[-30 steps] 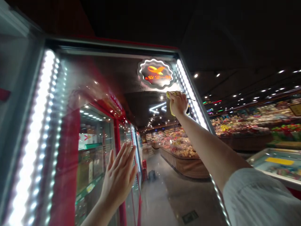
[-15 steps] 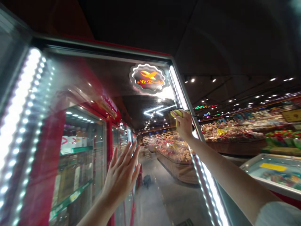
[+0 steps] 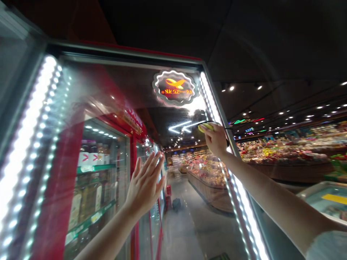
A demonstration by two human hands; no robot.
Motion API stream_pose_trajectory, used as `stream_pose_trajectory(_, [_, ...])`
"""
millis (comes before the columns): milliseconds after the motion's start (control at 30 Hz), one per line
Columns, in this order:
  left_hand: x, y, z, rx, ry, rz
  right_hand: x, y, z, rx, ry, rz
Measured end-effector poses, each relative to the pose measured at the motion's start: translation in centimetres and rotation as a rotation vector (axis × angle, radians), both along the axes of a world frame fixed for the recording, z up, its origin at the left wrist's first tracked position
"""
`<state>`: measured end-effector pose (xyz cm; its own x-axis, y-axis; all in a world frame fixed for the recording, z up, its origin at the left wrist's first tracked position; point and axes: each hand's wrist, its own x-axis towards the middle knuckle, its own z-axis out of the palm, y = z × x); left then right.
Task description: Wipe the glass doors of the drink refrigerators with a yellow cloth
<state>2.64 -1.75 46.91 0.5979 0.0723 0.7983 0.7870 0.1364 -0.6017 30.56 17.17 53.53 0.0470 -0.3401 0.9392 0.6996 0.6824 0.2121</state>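
My right hand [image 3: 217, 140] is closed around a yellow-green sponge-like pad [image 3: 205, 127], held against or very near the glass door [image 3: 179, 202] by its right-hand light strip. A thin dark cord shows beside the hand and crosses the door's frame. Lower and to the left, my left hand [image 3: 145, 184] is raised with its fingers stretched out, palm toward the glass. Whether that palm touches the pane I cannot tell. A scalloped lit sign [image 3: 175, 87] with reversed lettering shows on the upper part of the door.
Bright LED strips [image 3: 29, 144] run down the door's left side. A red drinks cooler [image 3: 132, 151] with bottles on its shelves shows in the pane. To the right are a long display of packaged goods [image 3: 279, 155] and a low glass-topped freezer [image 3: 325, 198].
The view has shifted slightly, so the door sits a little further right. My left hand is slightly higher. My right hand keeps the pad near the same part of the glass.
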Motion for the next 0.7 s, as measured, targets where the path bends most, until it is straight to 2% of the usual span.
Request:
stream_pose_trajectory(100, [0.0,0.4,0.2,-0.003,-0.013,0.011,-2.1,-0.4,2.2,-0.079,0.201,0.041])
stream_pose_trajectory(167, [0.0,0.5,0.3,-0.001,-0.014,0.012,-4.0,-1.2,2.5,-0.076,0.21,0.04])
stream_pose_trajectory(233, [-0.2,0.3,0.2,-0.001,-0.003,0.01,-5.2,-1.9,1.1,-0.035,0.061,0.027])
stream_pose_trajectory(300, [-0.7,-0.2,0.0,-0.006,0.01,0.01,-5.0,-2.1,-0.8,-0.003,-0.13,0.02])
stream_pose_trajectory(367, [-1.6,-0.9,-0.2,-0.018,0.016,0.02,-4.1,-1.6,-1.5,-0.007,-0.168,0.029])
stream_pose_trajectory(400, [-2.0,-1.3,-0.2,-0.024,0.02,0.029,-3.9,-1.3,-1.2,-0.021,-0.109,0.042])
stream_pose_trajectory(467, [-2.8,-1.8,-0.2,-0.03,0.021,0.053,-4.4,-1.2,0.5,-0.089,0.087,0.07])
stream_pose_trajectory(533, [-3.3,-2.2,-0.1,-0.035,0.012,0.081,-6.4,-1.9,2.4,-0.156,0.269,0.088])
stream_pose_trajectory(567, [-3.5,-2.3,-0.1,-0.038,0.005,0.092,-7.7,-2.6,2.9,-0.165,0.293,0.089])
stream_pose_trajectory(633, [-3.9,-2.5,-0.2,-0.042,-0.004,0.105,-10.0,-4.0,2.5,-0.127,0.189,0.074])
stream_pose_trajectory(700, [-4.4,-3.0,-0.6,-0.042,-0.003,0.104,-10.9,-4.9,0.7,-0.059,-0.007,0.046])
